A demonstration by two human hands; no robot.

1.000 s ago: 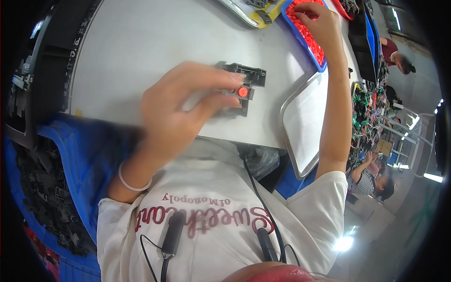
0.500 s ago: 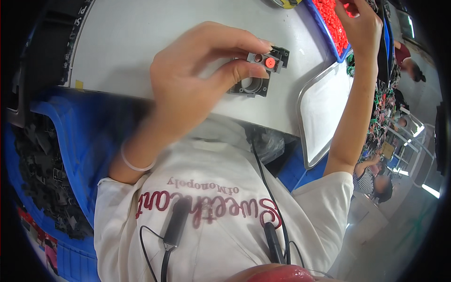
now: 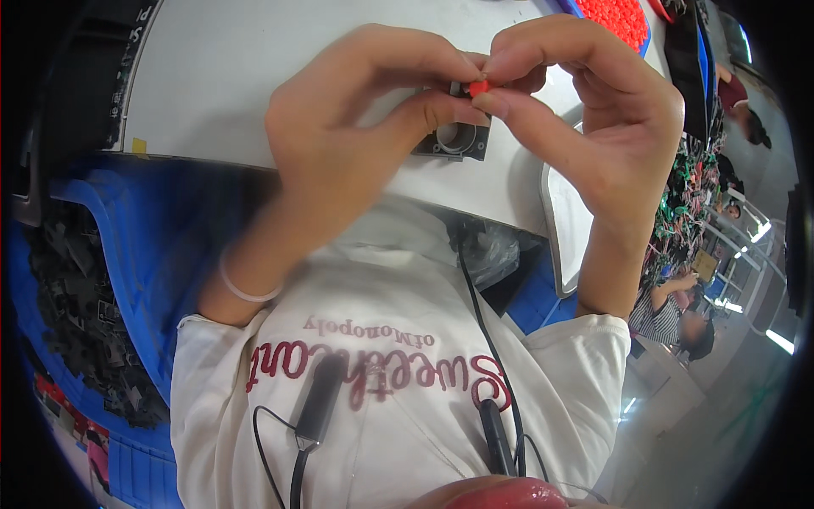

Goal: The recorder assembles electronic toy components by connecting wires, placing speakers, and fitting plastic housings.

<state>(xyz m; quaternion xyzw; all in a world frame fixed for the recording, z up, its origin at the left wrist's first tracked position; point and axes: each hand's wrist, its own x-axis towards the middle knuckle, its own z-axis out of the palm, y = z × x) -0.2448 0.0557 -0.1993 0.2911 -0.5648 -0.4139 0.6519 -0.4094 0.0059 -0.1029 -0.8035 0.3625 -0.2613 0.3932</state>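
Note:
My left hand [image 3: 365, 110] grips a dark grey plastic housing [image 3: 462, 146] with a large round hole, held over the white table. Most of the housing's upper part is covered by fingers. Meeting it from the right, my right hand [image 3: 593, 110] pinches a small red button [image 3: 479, 87] between thumb and index finger. That button sits at the housing's upper part, by my left fingertips; whether it is seated or just touching is hard to see.
A blue bin [image 3: 648, 42] full of small red parts stands at the far right. Beside my right forearm lies a metal-rimmed tray [image 3: 570, 237]. Bundles of coloured wires [image 3: 678, 204] are further right. A large blue crate [image 3: 119, 263] at the left holds dark plastic pieces.
My right hand has come from the bin of red parts to the housing and now pinches a red button there. My left hand still holds the housing in nearly the same place.

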